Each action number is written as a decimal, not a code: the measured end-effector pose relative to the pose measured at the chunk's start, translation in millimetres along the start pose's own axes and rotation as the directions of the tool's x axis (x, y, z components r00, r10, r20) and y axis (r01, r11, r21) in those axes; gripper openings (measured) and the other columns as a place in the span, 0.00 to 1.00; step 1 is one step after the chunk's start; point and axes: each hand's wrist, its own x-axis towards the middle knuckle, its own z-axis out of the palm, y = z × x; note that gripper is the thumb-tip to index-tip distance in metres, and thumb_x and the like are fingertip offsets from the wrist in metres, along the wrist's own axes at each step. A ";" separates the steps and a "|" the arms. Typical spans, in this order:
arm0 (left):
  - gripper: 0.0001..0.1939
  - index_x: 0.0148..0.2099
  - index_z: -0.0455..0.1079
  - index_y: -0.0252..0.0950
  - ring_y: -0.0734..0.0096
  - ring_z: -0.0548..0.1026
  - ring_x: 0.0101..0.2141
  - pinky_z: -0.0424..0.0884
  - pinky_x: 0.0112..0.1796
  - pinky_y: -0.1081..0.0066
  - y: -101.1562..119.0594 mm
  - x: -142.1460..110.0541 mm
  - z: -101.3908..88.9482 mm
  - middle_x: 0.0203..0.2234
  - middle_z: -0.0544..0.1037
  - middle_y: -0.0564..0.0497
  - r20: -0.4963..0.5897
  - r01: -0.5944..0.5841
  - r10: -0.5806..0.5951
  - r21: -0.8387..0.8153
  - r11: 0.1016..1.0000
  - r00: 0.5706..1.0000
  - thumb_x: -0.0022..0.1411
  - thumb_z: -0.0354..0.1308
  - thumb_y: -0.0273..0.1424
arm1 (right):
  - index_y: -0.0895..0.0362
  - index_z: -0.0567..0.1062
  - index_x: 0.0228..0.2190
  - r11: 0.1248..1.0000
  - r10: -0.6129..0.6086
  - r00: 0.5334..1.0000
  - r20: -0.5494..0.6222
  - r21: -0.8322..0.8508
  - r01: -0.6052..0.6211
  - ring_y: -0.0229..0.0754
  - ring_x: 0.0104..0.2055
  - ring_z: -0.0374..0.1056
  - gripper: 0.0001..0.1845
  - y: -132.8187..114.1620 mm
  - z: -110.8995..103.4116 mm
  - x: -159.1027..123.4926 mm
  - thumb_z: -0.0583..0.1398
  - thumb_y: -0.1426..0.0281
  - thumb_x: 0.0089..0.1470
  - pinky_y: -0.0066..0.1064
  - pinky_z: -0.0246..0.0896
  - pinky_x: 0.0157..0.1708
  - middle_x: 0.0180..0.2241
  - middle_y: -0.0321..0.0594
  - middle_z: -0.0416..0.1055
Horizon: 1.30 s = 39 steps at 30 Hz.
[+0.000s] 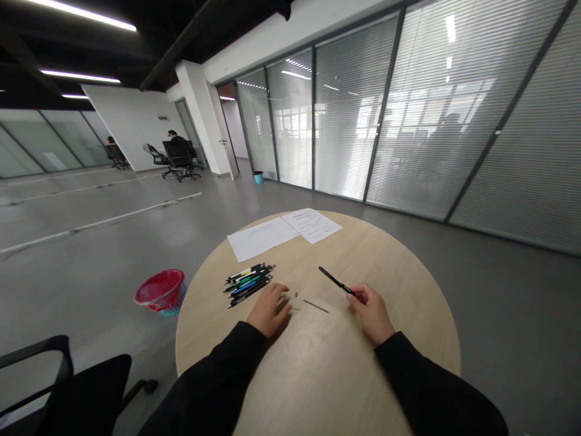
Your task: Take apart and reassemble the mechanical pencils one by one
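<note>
Pale wood tops a round table [318,369] in a big room with a grey floor. Over the wood, the right hand [372,313] pinches a black pen [331,280] by its near end. A thin rod [315,305] lies on the table between the two hands, with a tiny dark bit [296,294] near its left end. The left hand [269,311] curls loosely, thumb and fingers apart, just beside a pile of pens [247,283]. Farther off, two white papers [263,238] lie by the far edge. A red-lined bin [158,292] stands on the floor to the left.

Plain black long sleeves [209,378], wrist-length cuffs [252,336], bare fingers [280,287]
</note>
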 end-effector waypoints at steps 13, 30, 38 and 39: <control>0.08 0.46 0.72 0.41 0.56 0.68 0.44 0.66 0.44 0.59 40.3 27.3 14.7 0.43 0.74 0.45 0.197 -0.212 0.174 0.194 0.958 0.965 0.64 0.56 0.31 | 0.57 0.72 0.31 0.988 0.063 0.998 -0.009 0.140 -0.061 0.42 0.28 0.68 0.21 -1.9 0.6 1.7 0.66 0.53 0.45 0.33 0.62 0.30 0.28 0.41 0.74; 0.08 0.35 0.68 0.34 0.61 0.67 0.34 0.59 0.37 0.62 47.3 42.9 33.8 0.34 0.73 0.45 0.296 -0.425 0.315 0.469 0.775 0.902 0.67 0.51 0.23 | 0.57 0.73 0.30 0.980 0.087 0.996 -0.024 0.180 -0.081 0.43 0.28 0.68 0.20 0.9 -1.0 3.8 0.68 0.56 0.43 0.33 0.62 0.30 0.27 0.39 0.74; 0.08 0.40 0.66 0.34 0.61 0.68 0.35 0.61 0.40 0.62 50.9 34.5 18.5 0.35 0.73 0.45 0.237 -0.379 0.307 0.381 0.843 0.922 0.66 0.48 0.21 | 0.57 0.72 0.32 0.965 0.082 0.996 -0.025 0.254 -0.073 0.43 0.30 0.68 0.18 -3.7 -3.4 3.5 0.66 0.57 0.47 0.33 0.63 0.31 0.27 0.39 0.73; 0.08 0.39 0.66 0.35 0.61 0.67 0.33 0.61 0.40 0.62 49.3 33.1 14.3 0.33 0.73 0.46 0.219 -0.358 0.295 0.363 0.860 0.930 0.66 0.47 0.20 | 0.57 0.72 0.32 0.960 0.087 0.996 -0.026 0.270 -0.076 0.43 0.30 0.68 0.17 -3.6 -3.3 3.6 0.66 0.56 0.48 0.33 0.64 0.32 0.27 0.38 0.73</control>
